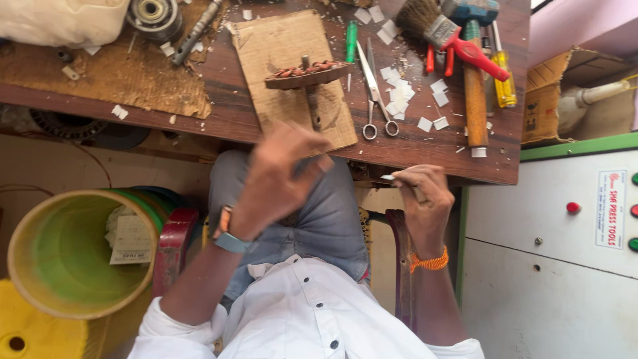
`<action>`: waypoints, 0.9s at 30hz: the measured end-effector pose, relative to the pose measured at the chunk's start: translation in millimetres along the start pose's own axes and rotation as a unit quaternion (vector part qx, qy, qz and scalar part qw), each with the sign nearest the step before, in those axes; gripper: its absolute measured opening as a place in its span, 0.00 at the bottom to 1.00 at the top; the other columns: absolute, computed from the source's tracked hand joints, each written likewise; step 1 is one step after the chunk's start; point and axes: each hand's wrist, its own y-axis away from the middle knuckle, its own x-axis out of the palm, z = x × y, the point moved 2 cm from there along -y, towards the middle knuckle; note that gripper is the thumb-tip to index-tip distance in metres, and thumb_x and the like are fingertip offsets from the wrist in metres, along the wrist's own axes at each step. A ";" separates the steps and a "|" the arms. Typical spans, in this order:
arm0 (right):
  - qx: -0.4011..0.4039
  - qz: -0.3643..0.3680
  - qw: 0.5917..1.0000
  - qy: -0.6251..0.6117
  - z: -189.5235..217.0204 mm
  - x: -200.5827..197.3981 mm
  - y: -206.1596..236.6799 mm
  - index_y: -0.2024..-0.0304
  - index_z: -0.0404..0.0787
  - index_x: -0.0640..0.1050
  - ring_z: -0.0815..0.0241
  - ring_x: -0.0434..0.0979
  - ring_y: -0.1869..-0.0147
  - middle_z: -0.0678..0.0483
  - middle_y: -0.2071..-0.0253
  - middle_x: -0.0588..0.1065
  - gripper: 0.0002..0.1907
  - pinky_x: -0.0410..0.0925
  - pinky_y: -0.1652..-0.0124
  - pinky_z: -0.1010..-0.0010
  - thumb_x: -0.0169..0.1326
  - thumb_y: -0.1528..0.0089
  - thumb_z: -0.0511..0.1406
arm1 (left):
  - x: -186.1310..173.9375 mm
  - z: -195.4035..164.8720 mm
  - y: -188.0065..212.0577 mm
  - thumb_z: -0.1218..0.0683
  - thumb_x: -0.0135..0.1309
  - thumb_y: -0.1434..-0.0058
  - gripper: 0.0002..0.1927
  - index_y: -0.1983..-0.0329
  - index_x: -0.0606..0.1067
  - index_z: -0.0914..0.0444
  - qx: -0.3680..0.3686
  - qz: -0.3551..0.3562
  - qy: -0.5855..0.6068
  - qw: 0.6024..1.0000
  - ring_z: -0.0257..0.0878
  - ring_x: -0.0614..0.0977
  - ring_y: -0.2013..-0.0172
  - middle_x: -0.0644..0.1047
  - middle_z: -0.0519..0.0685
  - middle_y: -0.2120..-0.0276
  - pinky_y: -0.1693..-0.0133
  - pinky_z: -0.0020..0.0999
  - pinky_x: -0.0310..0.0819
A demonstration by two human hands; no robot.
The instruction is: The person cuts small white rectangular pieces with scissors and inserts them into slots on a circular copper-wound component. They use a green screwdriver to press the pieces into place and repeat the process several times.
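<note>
White strip [392,177] in right hand [425,199]

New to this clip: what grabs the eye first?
The two hands at centre: the left hand, blurred, raised over the lap, and the right hand pinching a thin pale strip at the bench edge. Just above them a round wound part stands on a cardboard sheet on the bench, with scissors, a brush and a hammer to its right. A big green-lined bucket sits lower left.
</note>
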 end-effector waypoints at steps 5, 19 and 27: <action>0.009 0.038 0.990 -0.134 45.4 26.0 0.2 0.62 0.35 0.81 0.61 0.82 0.56 0.51 0.62 0.81 0.07 0.73 0.55 0.73 0.64 0.42 0.26 | 31.0 -29.6 15.0 0.64 0.61 0.40 0.12 0.53 0.76 0.65 -0.088 0.082 0.192 0.974 0.43 0.83 0.57 0.77 0.51 0.57 0.56 0.34 0.80; 0.073 0.046 0.967 0.238 -19.8 47.7 -68.2 0.49 0.39 0.78 0.51 0.81 0.56 0.49 0.54 0.76 0.20 0.73 0.57 0.57 0.63 0.37 0.44 | 55.7 29.7 83.9 0.68 0.49 0.34 0.07 0.58 0.76 0.68 -0.319 -0.034 0.467 0.824 0.35 0.83 0.58 0.78 0.51 0.57 0.61 0.27 0.83; -0.055 0.033 0.977 0.205 2.0 36.4 -52.0 0.44 0.43 0.80 0.45 0.79 0.45 0.46 0.46 0.73 0.16 0.72 0.49 0.57 0.61 0.34 0.38 | 51.2 58.0 118.5 0.67 0.51 0.29 0.10 0.68 0.76 0.67 -0.299 -0.044 0.633 0.713 0.42 0.86 0.65 0.80 0.57 0.57 0.72 0.26 0.80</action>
